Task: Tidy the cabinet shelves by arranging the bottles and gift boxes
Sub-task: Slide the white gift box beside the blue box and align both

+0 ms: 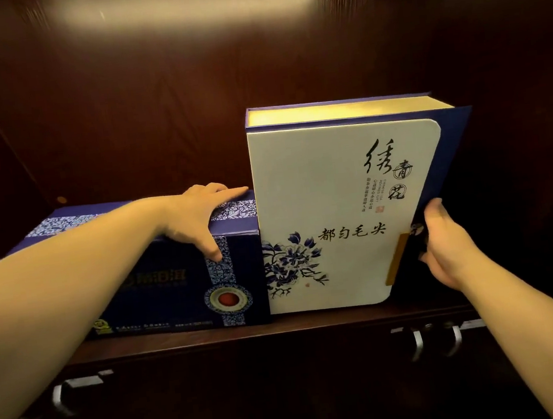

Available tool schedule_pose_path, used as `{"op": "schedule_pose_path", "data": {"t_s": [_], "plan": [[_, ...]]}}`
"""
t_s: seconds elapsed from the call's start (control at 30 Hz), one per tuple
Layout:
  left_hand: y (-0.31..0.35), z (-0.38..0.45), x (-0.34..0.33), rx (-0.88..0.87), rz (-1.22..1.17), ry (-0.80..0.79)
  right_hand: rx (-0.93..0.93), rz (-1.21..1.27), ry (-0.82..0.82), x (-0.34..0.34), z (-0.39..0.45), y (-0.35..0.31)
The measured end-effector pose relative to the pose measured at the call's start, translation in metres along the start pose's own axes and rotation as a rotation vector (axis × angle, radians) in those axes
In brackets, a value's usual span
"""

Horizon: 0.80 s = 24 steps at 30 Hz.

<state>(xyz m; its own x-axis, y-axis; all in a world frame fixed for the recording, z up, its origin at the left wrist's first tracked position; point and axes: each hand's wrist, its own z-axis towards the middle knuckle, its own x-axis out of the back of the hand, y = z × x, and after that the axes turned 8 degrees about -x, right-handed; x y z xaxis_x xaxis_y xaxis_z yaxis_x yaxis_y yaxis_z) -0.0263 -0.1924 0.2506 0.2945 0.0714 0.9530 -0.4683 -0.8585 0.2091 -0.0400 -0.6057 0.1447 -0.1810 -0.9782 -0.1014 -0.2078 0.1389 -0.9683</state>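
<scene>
Left hand [197, 218] lay spread on the dark blue gift box [174, 290]; right hand [444, 242] gripped the upright white gift box [336, 202] at its right edge.

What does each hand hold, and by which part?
The right hand grips the white box at its lower right edge. The left hand rests on the top front edge of the blue box.
</scene>
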Motion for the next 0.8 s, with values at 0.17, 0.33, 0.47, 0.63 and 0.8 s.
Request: {"op": "schedule_pose_path", "data": {"t_s": [0.17,0.33,0.47,0.63,0.8], "plan": [[0.000,0.000,-0.003,0.008,0.001,0.024,-0.018,0.006,-0.003,-0.002,0.001,-0.003],[0.002,-0.001,-0.006,0.016,0.012,0.048,0.013,0.039,0.021,-0.004,-0.006,-0.001],[0.001,0.002,-0.004,0.021,0.021,0.035,0.032,0.042,0.028,-0.004,-0.001,0.003],[0.001,-0.006,-0.002,0.029,0.044,0.022,0.060,0.019,0.010,0.001,0.008,0.011],[-0.038,-0.073,-0.028,0.225,0.161,0.537,0.062,-0.027,-0.008,0.009,0.011,0.020]]}}
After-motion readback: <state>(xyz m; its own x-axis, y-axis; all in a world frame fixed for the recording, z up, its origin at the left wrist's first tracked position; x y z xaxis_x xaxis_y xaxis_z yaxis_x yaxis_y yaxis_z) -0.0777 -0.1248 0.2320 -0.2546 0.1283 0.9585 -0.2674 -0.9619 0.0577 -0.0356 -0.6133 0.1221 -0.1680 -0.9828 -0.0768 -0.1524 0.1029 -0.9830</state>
